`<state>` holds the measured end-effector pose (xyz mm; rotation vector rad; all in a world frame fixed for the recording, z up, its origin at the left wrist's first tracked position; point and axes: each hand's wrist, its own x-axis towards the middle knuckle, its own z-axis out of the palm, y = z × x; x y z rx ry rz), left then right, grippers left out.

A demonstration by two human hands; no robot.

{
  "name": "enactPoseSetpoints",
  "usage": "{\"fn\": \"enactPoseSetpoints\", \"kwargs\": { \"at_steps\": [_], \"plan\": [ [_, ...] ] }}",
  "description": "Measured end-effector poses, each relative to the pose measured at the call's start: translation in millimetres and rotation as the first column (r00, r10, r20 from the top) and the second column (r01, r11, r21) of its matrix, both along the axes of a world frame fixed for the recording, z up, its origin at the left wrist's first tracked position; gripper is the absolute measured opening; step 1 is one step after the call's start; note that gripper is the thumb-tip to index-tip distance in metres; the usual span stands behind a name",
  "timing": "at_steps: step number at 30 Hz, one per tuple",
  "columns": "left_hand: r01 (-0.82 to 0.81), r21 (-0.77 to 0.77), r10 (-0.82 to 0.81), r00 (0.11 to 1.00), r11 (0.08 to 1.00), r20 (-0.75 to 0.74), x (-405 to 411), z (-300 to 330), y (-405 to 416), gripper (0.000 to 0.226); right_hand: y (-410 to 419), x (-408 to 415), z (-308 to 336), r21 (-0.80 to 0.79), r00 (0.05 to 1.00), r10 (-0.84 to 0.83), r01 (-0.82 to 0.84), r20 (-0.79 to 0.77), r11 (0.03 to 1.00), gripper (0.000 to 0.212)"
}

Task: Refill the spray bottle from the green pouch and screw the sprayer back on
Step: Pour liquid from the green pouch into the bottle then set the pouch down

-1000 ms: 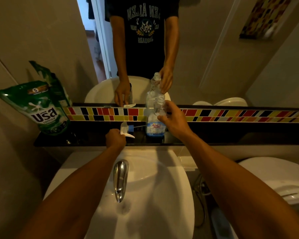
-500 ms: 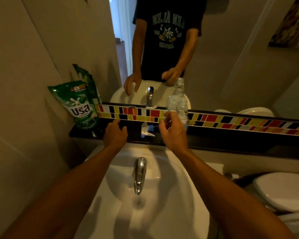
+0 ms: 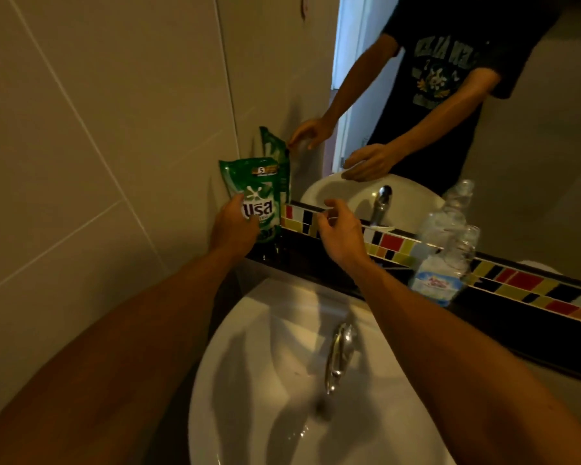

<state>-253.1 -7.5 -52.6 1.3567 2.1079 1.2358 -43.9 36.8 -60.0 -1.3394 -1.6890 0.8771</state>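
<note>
The green pouch stood upright on the dark ledge in the wall corner. The left hand lay against its front, fingers apparently closing on it. The right hand hovered beside, fingers loosely curled apart, empty. The clear bottle stood uncapped farther right.

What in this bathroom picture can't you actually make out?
- Sprayer head: hidden, perhaps behind the right hand.
- Left hand grip on the green pouch: fingers cover the pouch's lower front, so whether it has closed is unclear.
- Clear bottle: its liquid level and label are too dim and blurred to read.
- Pouch small print: too small.
</note>
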Motion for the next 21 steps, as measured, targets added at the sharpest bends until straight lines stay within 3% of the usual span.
{"fn": "enactPoseSetpoints", "kwargs": {
  "at_steps": [8,14,21],
  "plan": [
    [-0.046,0.000,0.046,0.998,0.999,0.038,-29,6,27,0.034,40,-56,7,-0.095,0.991,0.133,-0.132,0.002,0.987,0.035],
    [-0.109,-0.005,0.108,0.979,0.994,0.175,-44,-5,52,0.040,66,-86,-1,-0.150,0.987,0.160,-0.161,-0.013,0.976,0.039],
    [-0.166,-0.054,0.172,0.973,0.985,0.152,-59,-19,75,0.027,91,-113,-19,-0.184,0.986,0.150,-0.162,-0.075,0.969,0.037]
  ]
}}
